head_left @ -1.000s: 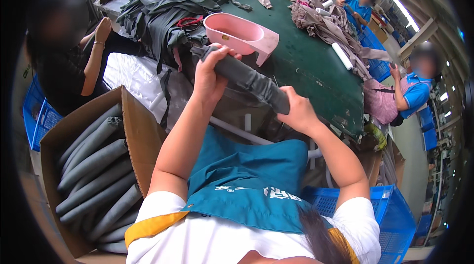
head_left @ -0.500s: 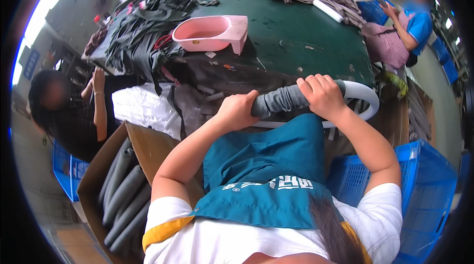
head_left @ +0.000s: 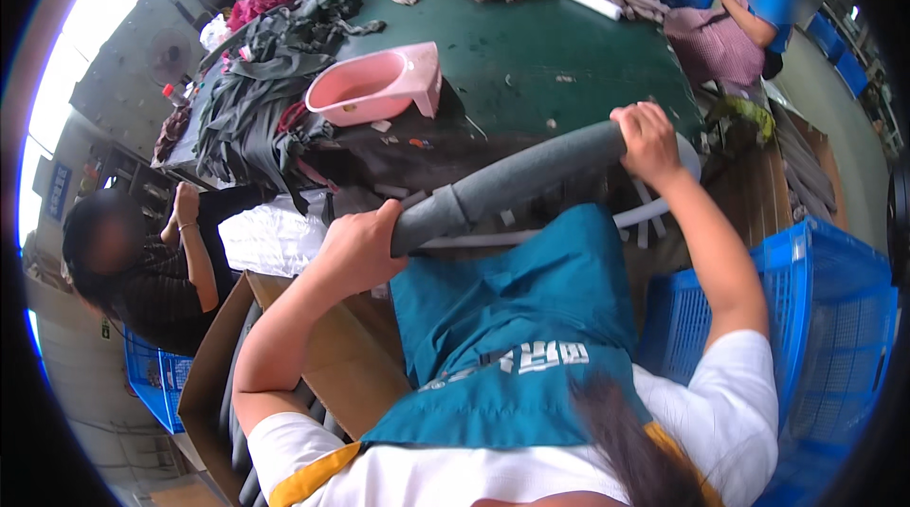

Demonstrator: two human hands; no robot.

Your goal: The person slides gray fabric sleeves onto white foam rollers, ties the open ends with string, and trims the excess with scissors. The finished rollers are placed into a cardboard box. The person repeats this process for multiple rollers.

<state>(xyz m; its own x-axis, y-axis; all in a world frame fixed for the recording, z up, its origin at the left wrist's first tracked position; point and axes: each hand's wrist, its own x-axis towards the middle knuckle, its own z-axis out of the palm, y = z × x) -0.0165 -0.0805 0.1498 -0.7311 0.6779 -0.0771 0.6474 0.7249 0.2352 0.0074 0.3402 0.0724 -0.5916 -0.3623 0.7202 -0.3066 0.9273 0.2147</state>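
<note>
A grey fabric sleeve lies stretched along a tube in front of me, slanting up from left to right, with a fold near its left end. My left hand is closed round the left end. At the right end, my right hand grips the fabric with bent fingers. A curved white tube shows beyond my right hand, and a straight white length passes below the sleeve. How the sleeve and white tube join is hidden by my hands.
A pink plastic tub stands on the green table, beside heaped grey cloth strips. An open cardboard box holds grey tubes at my left; a blue crate is at my right. Two co-workers are at left and far right.
The bunched grey fabric has been drawn out into a long, smoother sleeve. My hands have moved apart, the left down and leftward, the right up and rightward.
</note>
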